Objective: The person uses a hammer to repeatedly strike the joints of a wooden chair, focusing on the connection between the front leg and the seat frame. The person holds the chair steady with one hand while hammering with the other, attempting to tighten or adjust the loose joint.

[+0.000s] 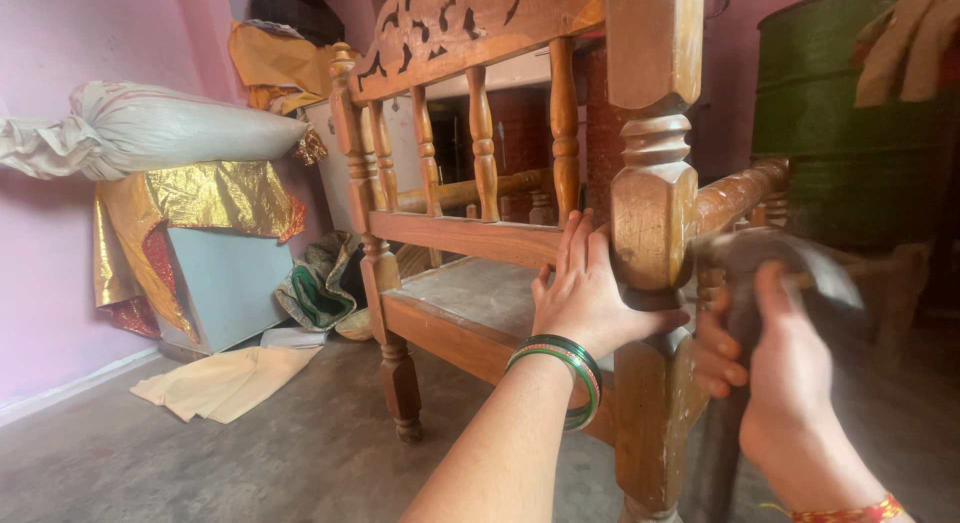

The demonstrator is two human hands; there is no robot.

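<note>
A carved wooden chair [470, 238] stands in front of me, its turned back post [652, 213] closest. My left hand [585, 288] wraps around that post at seat-rail height, thumb on the near face; green bangles ring the wrist. My right hand [775, 373] grips the dark handle of a hammer [770, 258], whose head is blurred beside the post and just under the chair's armrest [735, 195]. A red thread circles the right wrist.
A green metal drum [850, 113] stands at the right behind the chair. At the left wall sit a stuffed white sack [160, 128], gold fabric over a pale blue box [225, 283], and cream cloth [225, 381] on the concrete floor.
</note>
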